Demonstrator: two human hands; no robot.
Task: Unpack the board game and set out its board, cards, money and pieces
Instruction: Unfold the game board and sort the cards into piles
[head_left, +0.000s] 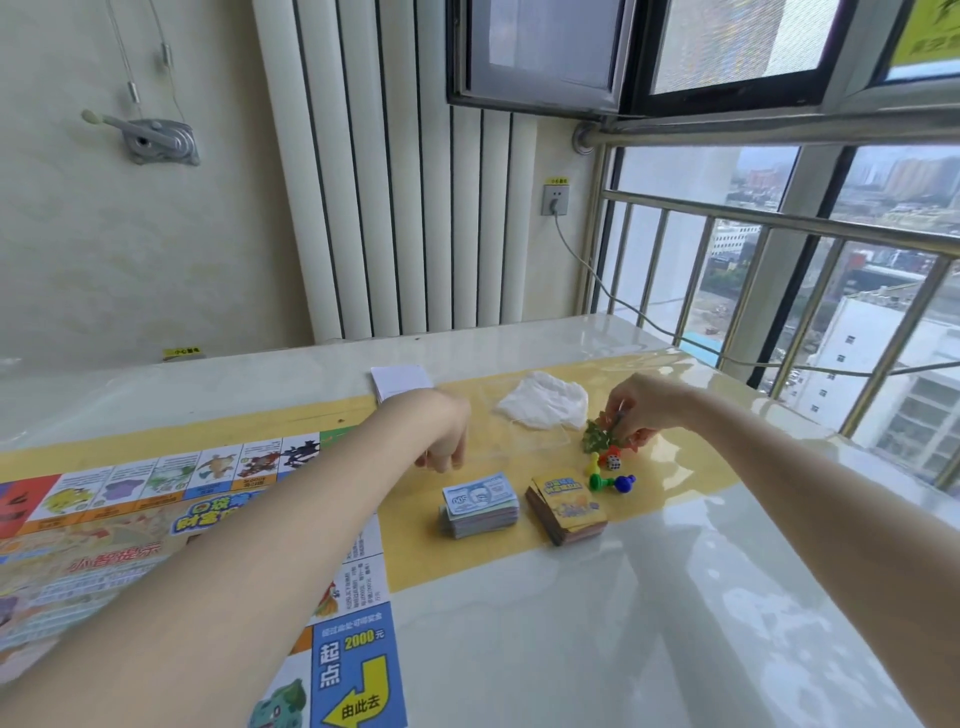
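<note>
Green plastic pieces (597, 435) pinched in right hand (641, 408); left hand (441, 431), loosely curled, hovers beyond money (480, 504).

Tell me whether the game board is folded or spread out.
Spread out: the game board lies flat on the table, its printed squares and blue start corner face up.
</note>
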